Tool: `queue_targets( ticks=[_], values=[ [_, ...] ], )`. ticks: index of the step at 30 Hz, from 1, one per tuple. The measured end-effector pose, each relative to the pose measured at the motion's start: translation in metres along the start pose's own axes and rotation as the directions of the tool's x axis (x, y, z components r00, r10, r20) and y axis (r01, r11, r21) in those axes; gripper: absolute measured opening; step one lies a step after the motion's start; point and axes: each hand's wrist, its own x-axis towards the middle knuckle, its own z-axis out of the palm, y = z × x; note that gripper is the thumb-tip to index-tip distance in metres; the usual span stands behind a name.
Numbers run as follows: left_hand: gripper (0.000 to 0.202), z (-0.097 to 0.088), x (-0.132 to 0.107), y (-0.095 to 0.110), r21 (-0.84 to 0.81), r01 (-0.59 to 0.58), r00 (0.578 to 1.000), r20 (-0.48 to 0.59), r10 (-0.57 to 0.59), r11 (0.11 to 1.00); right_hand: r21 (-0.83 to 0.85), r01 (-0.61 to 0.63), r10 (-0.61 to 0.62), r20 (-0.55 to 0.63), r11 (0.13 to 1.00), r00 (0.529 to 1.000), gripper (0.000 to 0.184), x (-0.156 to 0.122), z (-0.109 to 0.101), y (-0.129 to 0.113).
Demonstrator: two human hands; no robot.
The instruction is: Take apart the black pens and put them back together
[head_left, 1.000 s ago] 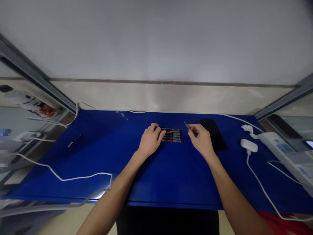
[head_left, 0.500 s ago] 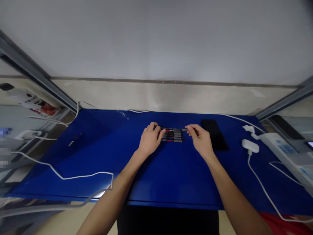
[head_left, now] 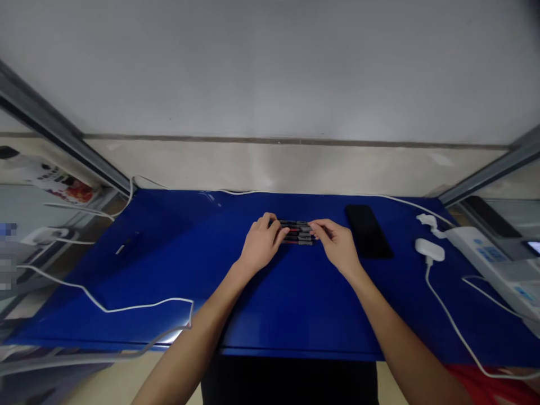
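Several dark pens [head_left: 300,237] with grey grips lie side by side in a row on the blue desk [head_left: 295,304]; red shows on some of their barrels. My left hand [head_left: 262,241] is curled around the left ends of the row, thumb on the near side and fingers on the far side, hiding those ends. At the right ends, thumb and fingers of my right hand [head_left: 335,243] are pinched together on the grip end of one pen, partly covering it.
A black phone [head_left: 369,230] lies right of my right hand. Further right are a white charger case [head_left: 429,249] with its cable and a white power strip [head_left: 491,253]. Another pen [head_left: 127,243] lies on the left, and a white cable [head_left: 147,305] crosses near my left forearm.
My right hand has moved left, bringing the pen it pinches in line with the row. My left hand has shifted slightly right, still at the left ends of the pens.
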Motion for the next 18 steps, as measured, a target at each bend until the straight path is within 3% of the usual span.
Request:
queue_targets(
  ticks=[8, 14, 16, 18],
  values=[
    [0.035, 0.002, -0.003, 0.01, -0.024, -0.143, 0.988, 0.059, 0.144, 0.989, -0.063, -0.004, 0.012, 0.122, 0.998, 0.992, 0.03, -0.01, 0.007, -0.016],
    [0.033, 0.0, -0.001, 0.003, -0.009, -0.118, 0.993, 0.027, 0.118, 0.993, -0.033, 0.061, -0.053, 0.203, 0.998, 0.978, 0.023, -0.008, 0.004, -0.017],
    [0.032, -0.001, -0.001, 0.001, -0.033, -0.123, 0.992, 0.03, 0.124, 0.992, -0.079, 0.081, -0.063, 0.205, 0.994, 0.977, 0.019, -0.007, 0.004, -0.016],
    [0.032, -0.001, 0.0, 0.001, -0.063, -0.14, 0.989, 0.037, 0.142, 0.988, -0.175, 0.091, -0.053, 0.212, 0.98, 0.976, 0.027, -0.008, 0.004, -0.015]
  ],
)
